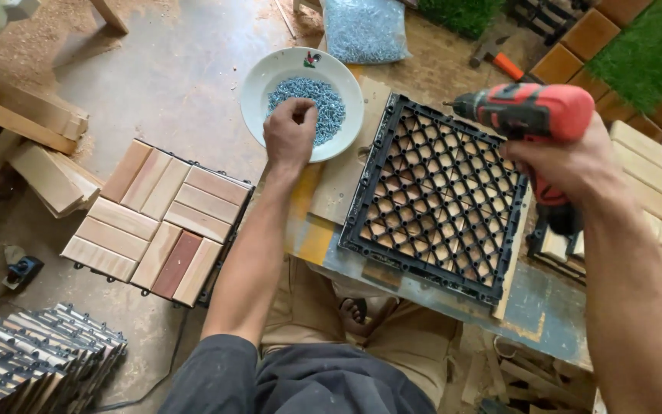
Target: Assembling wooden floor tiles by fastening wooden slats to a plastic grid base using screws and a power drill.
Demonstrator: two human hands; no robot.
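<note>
Item: my left hand (291, 132), fingers pinching screws (329, 107) in the white bowl (258, 88); I'd lift only one, while right hand (576, 165), fingers wrapped, keeps the red drill (534, 111) above the black grid tile (438, 195).

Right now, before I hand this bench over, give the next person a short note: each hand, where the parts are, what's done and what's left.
Left hand: fingers down in the white bowl, pinching at the pile of screws; whether it has one yet can't be told.
Right hand: gripping the red drill, bit pointing left above the black plastic grid.
The grid lies face up on wooden slats on the bench.
Done: a finished slat tile lies on the floor to the left.
Left: screws driven in this grid can't be made out.
</note>
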